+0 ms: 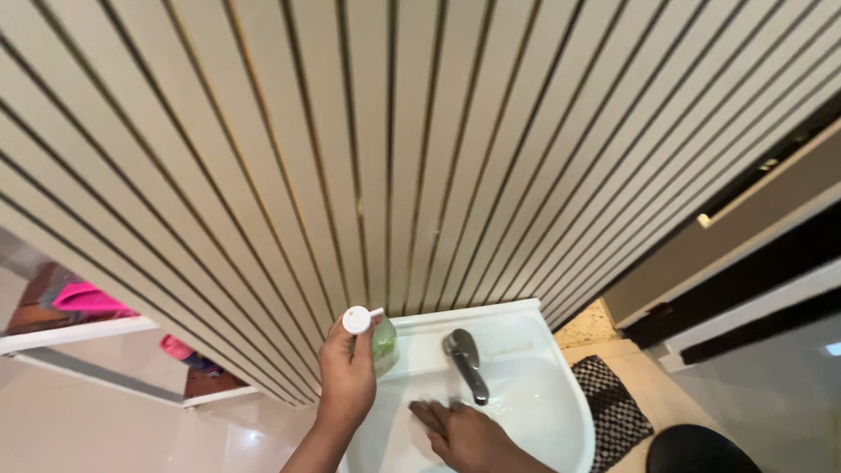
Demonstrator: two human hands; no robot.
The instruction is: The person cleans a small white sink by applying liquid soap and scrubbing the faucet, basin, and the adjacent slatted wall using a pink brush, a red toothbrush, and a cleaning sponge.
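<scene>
Left hand (347, 378) clasping translucent green pump bottle (382, 343); right hand (462, 434) flat, grip open, in glossy white sink (561, 412).

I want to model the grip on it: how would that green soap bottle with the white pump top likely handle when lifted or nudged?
The soap bottle looks like see-through plastic, so probably fairly stiff and not fragile. The left hand wraps it alone, so it is likely light. It sits at a white sink by the tap, so its wall may be wet and slippery. The pump top could make it tip.
</scene>
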